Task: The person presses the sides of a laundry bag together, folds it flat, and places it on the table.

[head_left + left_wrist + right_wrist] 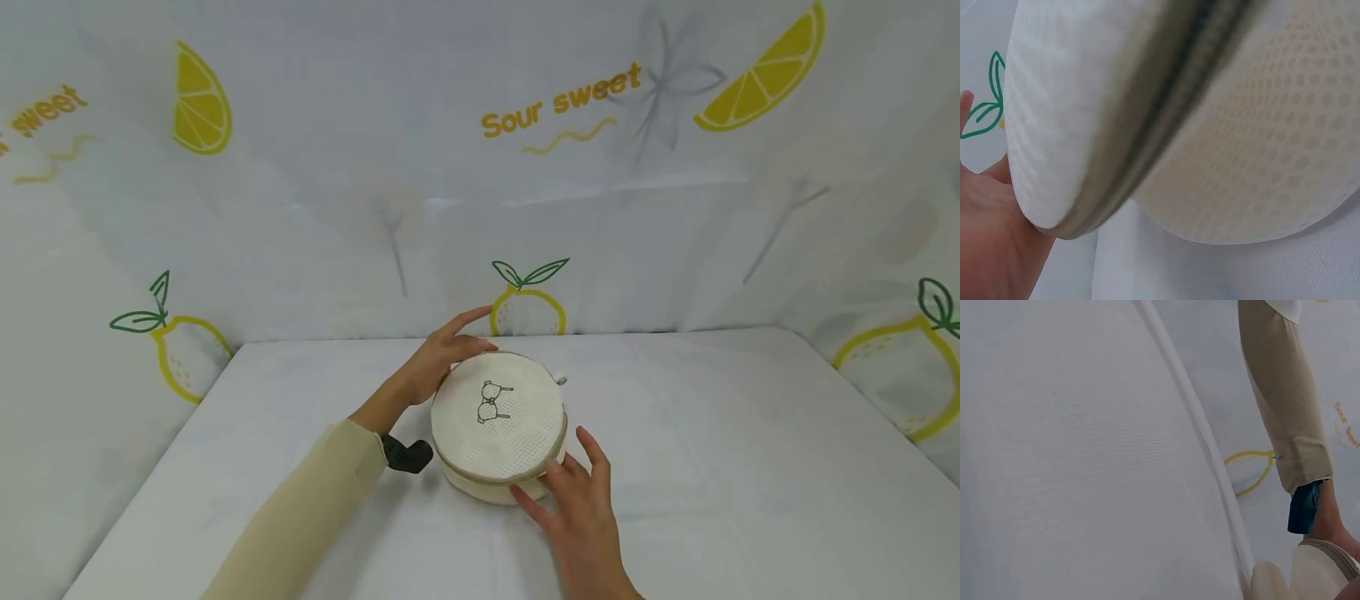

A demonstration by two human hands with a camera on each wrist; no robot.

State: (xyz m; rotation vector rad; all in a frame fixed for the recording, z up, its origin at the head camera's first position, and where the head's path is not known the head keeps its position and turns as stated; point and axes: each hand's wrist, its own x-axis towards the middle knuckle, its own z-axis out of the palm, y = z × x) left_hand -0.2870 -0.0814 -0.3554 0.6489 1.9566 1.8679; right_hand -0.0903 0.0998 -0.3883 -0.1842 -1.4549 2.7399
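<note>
A round cream mesh laundry bag (487, 417) with a dark line drawing on its top rests on the table, its zipper band running round the upper edge. At the far left side, my left hand (442, 358) lies against the bag with fingers spread. The left wrist view shows the palm (991, 225) of that hand beside the bag's zipped rim (1147, 125). My right hand (581, 508) touches the near right wall, thumb and fingers apart, one finger raised off it. A small pale zipper pull (560, 378) sticks out at the bag's right. The left hand's far fingertips are partly hidden behind the rim.
The bag stands on a white-covered table (712, 467). A white cloth backdrop (337, 192) printed with lemons and lettering rises along the back and both sides. On my left wrist, a dark strapped device (408, 456) juts out close to the bag.
</note>
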